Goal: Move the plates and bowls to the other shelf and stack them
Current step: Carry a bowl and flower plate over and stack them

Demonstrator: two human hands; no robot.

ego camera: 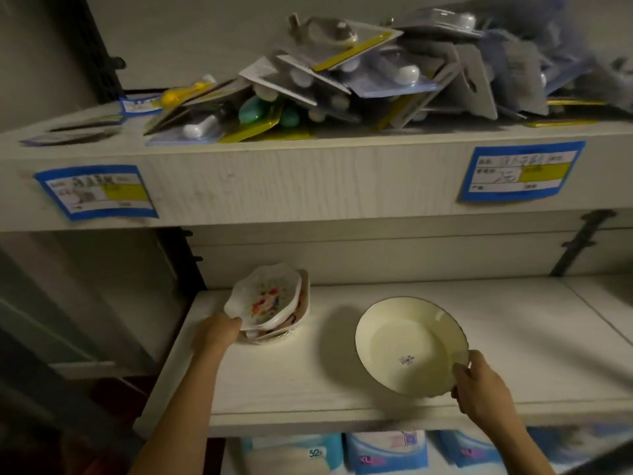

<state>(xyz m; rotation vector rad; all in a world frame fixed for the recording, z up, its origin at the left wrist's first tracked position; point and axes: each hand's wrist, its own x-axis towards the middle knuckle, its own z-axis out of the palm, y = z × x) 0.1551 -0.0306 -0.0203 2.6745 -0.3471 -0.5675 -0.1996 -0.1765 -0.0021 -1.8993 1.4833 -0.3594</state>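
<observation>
Left hand (216, 332) tilts floral dish (263, 296); right hand (479, 389) grips plate (407, 341)

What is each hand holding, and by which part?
Left hand grips the top floral dish by its near-left rim; right hand grips the cream plate by its near-right rim.

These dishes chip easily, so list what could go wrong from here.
1. The left hand holds the tilted floral scalloped dish by one edge; it may slide off the small stack of dishes beneath.
2. The right hand pinches the cream dark-rimmed plate at its rim, near the white shelf front; it may slip.
</observation>
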